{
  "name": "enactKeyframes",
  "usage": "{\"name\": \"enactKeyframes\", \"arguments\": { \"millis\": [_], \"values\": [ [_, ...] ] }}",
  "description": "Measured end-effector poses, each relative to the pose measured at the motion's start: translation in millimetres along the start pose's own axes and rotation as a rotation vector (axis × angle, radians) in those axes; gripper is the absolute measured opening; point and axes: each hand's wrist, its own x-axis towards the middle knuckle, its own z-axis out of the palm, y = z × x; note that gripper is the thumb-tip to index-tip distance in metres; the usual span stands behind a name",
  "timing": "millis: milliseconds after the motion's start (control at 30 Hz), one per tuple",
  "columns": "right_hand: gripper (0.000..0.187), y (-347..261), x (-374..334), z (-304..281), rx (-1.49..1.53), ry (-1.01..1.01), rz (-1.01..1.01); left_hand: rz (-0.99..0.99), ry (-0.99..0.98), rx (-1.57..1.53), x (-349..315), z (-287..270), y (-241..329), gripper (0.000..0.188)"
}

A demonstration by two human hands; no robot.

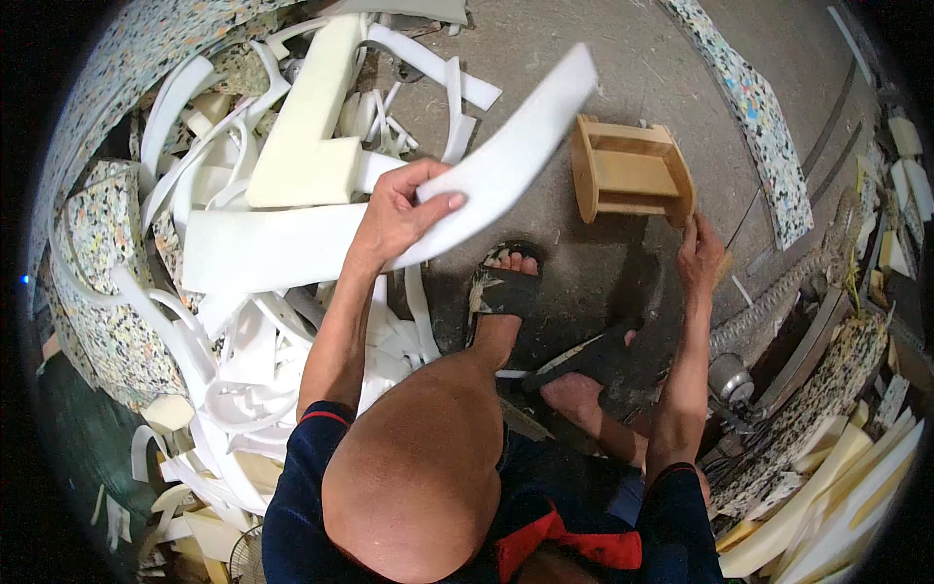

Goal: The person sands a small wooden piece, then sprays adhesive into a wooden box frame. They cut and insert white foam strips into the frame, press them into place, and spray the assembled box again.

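Note:
My left hand (399, 216) is closed around a long, slightly curved white foam strip (516, 146), thumb on top, its far end raised to the upper right. To the right, a small light-brown wooden stool-like frame (637, 173) with curved side panels is at floor level or just above it; I cannot tell which. My right hand (700, 255) pinches the near right corner of this frame. A tan bit shows beside that hand, too hidden to name. Below my left wrist lies a broad white foam piece (263, 248), next to a thick cream foam block (316, 117).
A heap of white foam offcuts (243, 370) fills the left side. Speckled foam sheets (107, 253) stand at the far left. A speckled strip (759, 117) lies on the concrete floor (545, 49). More foam scraps (846, 487) and a metal canister-like part (730, 378) are at right.

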Motion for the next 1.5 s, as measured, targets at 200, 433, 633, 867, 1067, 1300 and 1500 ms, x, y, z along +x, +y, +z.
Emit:
{"name": "enactKeyframes", "arguments": {
  "millis": [200,433,633,867,1067,1300,1500],
  "values": [
    [0.029,-66.9,108.9,-58.7,-0.314,0.063,-0.026,-0.023,-0.356,-0.094,-29.5,-28.8,28.4,0.032],
    [0.036,-34.2,129.4,-69.7,0.031,0.01,0.087,-0.237,-0.433,-0.039,-32.5,-26.0,9.3,0.022],
    [0.017,-55.2,28.1,-56.2,0.029,0.065,-0.201,-0.295,-0.604,0.057,-39.3,-45.1,5.5,0.02],
    [0.012,-155.9,133.7,-14.8,-0.295,-0.111,-0.831,-0.349,-0.741,0.101,-30.7,-10.0,3.4,0.018],
    [0.009,-176.8,146.0,21.1,-0.631,-0.41,-1.091,-0.138,-0.81,0.094,-26.1,1.9,-11.9,0.024],
    [0.009,-159.1,166.8,31.2,-0.635,-0.431,-1.189,-0.181,-0.816,0.114,-25.9,5.3,-17.9,0.026],
    [0.011,-121.7,197.4,-18.8,-0.323,-0.216,-0.843,-0.153,-0.693,0.122,-29.8,1.1,-23.6,0.025]
  ]
}}
